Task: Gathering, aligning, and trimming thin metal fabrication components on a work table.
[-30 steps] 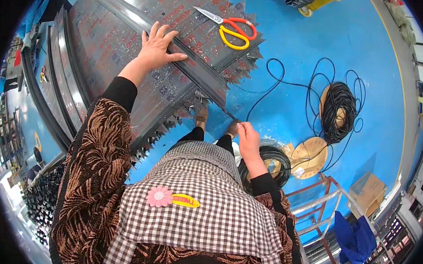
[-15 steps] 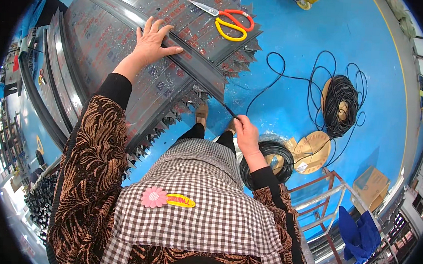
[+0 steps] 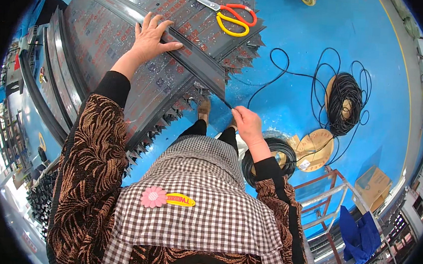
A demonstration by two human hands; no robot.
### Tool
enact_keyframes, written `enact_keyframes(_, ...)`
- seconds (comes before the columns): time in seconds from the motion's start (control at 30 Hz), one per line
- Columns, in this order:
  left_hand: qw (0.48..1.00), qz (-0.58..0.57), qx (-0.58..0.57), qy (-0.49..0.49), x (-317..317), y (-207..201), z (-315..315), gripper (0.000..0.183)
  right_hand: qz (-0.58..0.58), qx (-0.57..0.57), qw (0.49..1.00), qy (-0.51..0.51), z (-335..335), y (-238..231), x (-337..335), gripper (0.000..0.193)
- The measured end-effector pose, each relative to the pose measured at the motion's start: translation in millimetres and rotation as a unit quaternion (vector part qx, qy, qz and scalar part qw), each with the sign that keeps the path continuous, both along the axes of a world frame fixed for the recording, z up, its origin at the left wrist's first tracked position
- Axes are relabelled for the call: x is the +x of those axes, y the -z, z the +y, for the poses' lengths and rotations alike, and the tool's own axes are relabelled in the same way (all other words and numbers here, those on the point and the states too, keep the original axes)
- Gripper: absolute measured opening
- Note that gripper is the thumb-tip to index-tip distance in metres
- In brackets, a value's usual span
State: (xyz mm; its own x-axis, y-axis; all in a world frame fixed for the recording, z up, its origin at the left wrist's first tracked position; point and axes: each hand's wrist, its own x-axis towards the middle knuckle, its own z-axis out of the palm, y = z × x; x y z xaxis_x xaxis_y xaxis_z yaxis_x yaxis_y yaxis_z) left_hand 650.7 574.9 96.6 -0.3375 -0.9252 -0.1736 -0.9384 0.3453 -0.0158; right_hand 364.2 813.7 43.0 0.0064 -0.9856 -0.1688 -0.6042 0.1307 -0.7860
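A long dark grey profile [image 3: 201, 69] lies slantwise across a stack of similar grey profiles [image 3: 105, 53] with mitred, jagged ends. My left hand [image 3: 151, 40] rests on it with fingers spread, thumb toward its near end. At that end, beyond the stack's edge, my right hand [image 3: 247, 123] pinches a thin black rubber strip [image 3: 227, 104] that runs out of the profile. The strip's other course, past my fingers, is partly hidden by the hand. Scissors [image 3: 226, 17] with one red and one yellow handle lie on the stack, apart from both hands.
Loose black strip snakes over the blue floor [image 3: 290, 103] from a coil [image 3: 345, 104] at right. Another black coil [image 3: 274, 157] sits near my right forearm, beside a round cardboard disc [image 3: 315, 150]. A metal frame cart [image 3: 323, 202] with blue cloth and a cardboard box [image 3: 373, 185] stand lower right.
My right hand has moved slightly up and left, nearer the profile's end, still pinching the strip. My left hand has barely shifted on the profile.
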Motion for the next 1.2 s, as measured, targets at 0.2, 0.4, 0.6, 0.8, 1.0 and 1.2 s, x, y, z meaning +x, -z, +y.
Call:
enact_keyframes(0.2, 0.999, 0.029, -0.014, 0.005, 4.7, 6.4, 1.5, 0.083, -0.074, -0.032, 0.997, 0.018, -11.7, 13.6, 19.3, 0.015)
enact_keyframes(0.4, 1.000, 0.027, -0.017, 0.002, 3.6, 5.4, 3.1, 0.083, -0.125, 0.022, 0.989, 0.078, 16.4, 30.0, -0.6, 0.016)
enact_keyframes(0.6, 0.998, 0.055, -0.030, 0.001, 0.1, -1.8, 1.8, 0.078, -0.141, -0.017, 0.988, 0.059, -5.0, 20.0, 12.1, 0.019)
enact_keyframes(0.8, 0.997, 0.078, -0.010, -0.017, -1.1, -7.8, 8.0, 0.079, -0.140, 0.063, 0.986, 0.072, 12.2, 28.1, -5.7, 0.020)
enact_keyframes(1.0, 0.997, 0.074, 0.020, -0.022, -5.4, -15.7, 8.3, 0.082, -0.124, 0.024, 0.991, 0.044, 13.3, 14.1, -0.1, 0.020)
enact_keyframes(1.2, 0.996, 0.081, 0.036, -0.027, -5.9, -18.1, 3.9, 0.083, -0.101, 0.012, 0.995, -0.004, -13.7, 15.0, 11.0, 0.018)
